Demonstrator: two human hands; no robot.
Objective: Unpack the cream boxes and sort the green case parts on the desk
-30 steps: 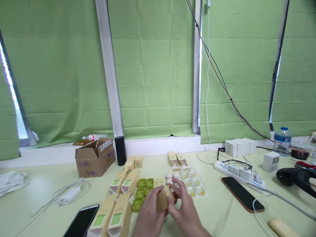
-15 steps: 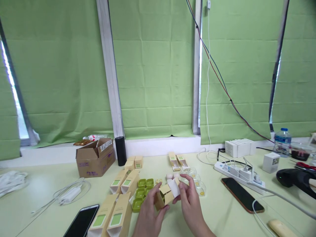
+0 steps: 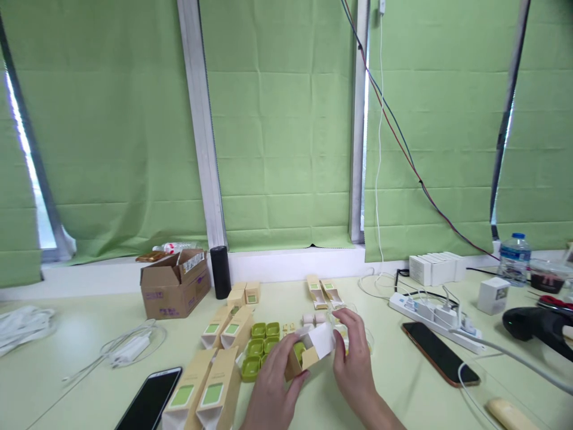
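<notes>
My left hand (image 3: pixel 276 382) is wrapped round a small tan carton (image 3: pixel 294 365) tilted above the table. The carton's end is open, and something green shows inside. My right hand (image 3: pixel 353 358) is beside its raised white flap (image 3: pixel 321 339), thumb and forefinger apart; whether a fingertip touches the flap is unclear. Left of the carton sit several green square cups (image 3: pixel 251 368). Behind it are small pinkish-white pieces (image 3: pixel 308 319) and little yellowish pieces (image 3: pixel 289 327). Clear plastic pieces lie partly hidden behind my right hand.
Tan cartons with green labels (image 3: pixel 218 391) stand at left, others (image 3: pixel 316 292) behind. Around them are a cardboard box (image 3: pixel 172 289), black cylinder (image 3: pixel 219 273), phones (image 3: pixel 150 399) (image 3: pixel 439 352), power strip (image 3: pixel 436 322) and bottle (image 3: pixel 514 258).
The carton's flaps have been spread wider, showing more of the green thing inside. My right hand has shifted slightly right, and its fingers have opened from the flap.
</notes>
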